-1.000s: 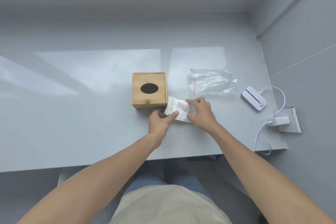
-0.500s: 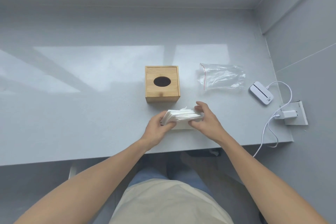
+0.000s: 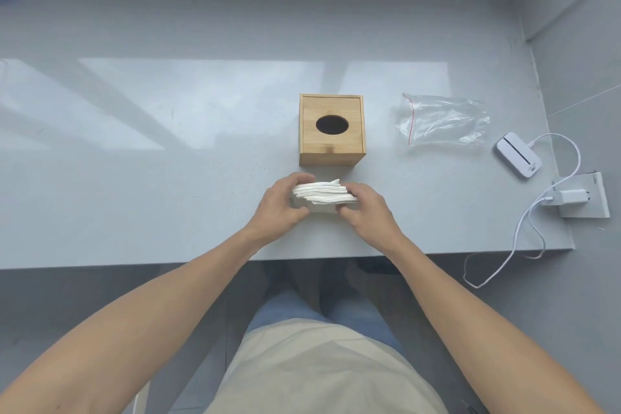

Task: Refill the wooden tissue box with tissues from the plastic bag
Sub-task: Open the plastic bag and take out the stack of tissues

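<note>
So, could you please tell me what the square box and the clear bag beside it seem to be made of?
The square tan box looks like light wood, possibly bamboo: visible grain, matte finish. The clear bag looks like thin glossy plastic film: transparent, creased, with a red line along one end.

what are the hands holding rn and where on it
A stack of white tissues, gripped at its two ends: left hand on the left end, right hand on the right.

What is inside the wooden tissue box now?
Through the oval hole of the wooden tissue box only darkness shows. The lid covers the rest, so its contents cannot be seen.
</note>
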